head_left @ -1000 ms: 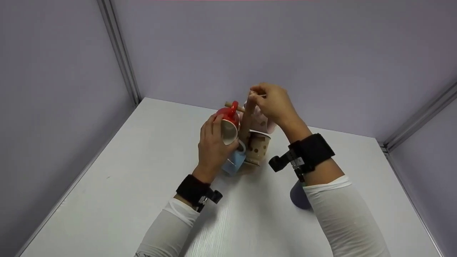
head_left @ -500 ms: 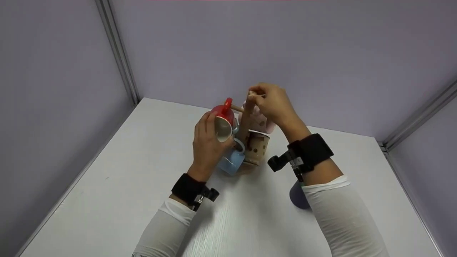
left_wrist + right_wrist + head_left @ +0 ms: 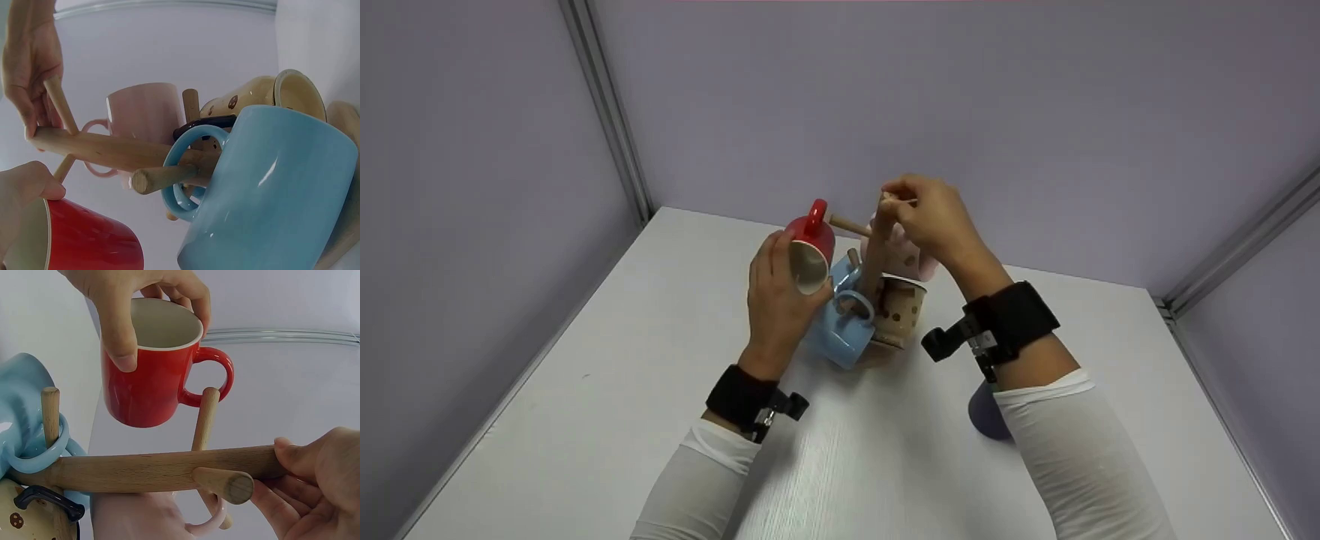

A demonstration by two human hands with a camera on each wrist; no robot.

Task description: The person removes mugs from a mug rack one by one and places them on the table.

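Presently the left hand (image 3: pixel 775 292) grips a glossy red ceramic mug (image 3: pixel 810 244) by its rim, at nine o'clock of the wooden peg mug stand (image 3: pixel 877 251). Right hand (image 3: pixel 934 217) pinches the stand's top. A sky-blue ceramic mug (image 3: pixel 840 330) hangs below.

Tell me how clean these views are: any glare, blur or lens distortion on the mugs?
Head view: even light, sharp, with a soft shadow on the table under the right arm. Left wrist view: strong wide-angle bulge on the blue mug, which carries small white glints. Right wrist view: the red mug is crisp, with a soft sheen and no harsh glare.
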